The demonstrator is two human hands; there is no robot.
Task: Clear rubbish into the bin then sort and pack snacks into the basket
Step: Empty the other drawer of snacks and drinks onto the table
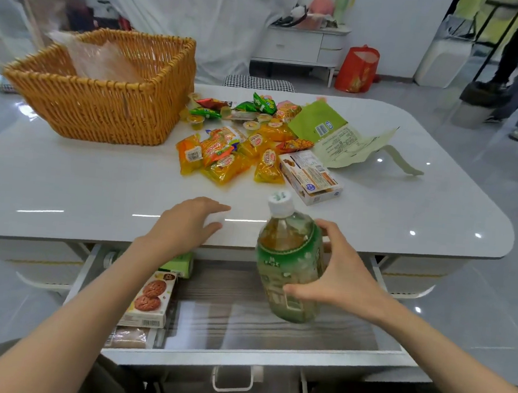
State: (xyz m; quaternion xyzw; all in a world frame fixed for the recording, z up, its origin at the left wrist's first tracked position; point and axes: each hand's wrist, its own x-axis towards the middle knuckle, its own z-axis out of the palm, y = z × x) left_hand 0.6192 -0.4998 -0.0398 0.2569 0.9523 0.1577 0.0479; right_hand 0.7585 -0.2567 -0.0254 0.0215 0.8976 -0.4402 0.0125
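My right hand [338, 280] grips a green-labelled tea bottle [290, 260] with a white cap, held upright over the open drawer [272, 330] at the table's front. At the table's front edge my left hand [187, 224] curls its fingers and thumb round a small white thing [216, 219]; I cannot tell what it is. A wicker basket [103, 112] stands at the back left with a clear plastic bag inside. Several orange and green snack packs [223, 159] lie heaped mid-table beside a biscuit box [310, 177]. A torn green wrapper [316, 123] and a pale printed paper [348, 144] lie behind them.
The drawer's left side holds a cookie box [150, 299], a green carton [181, 263] and a brown pack [129, 338]. Beyond the table are a houndstooth chair [259, 82], a white cabinet [297, 47], a red bag [357, 69] and a person's legs [507, 60].
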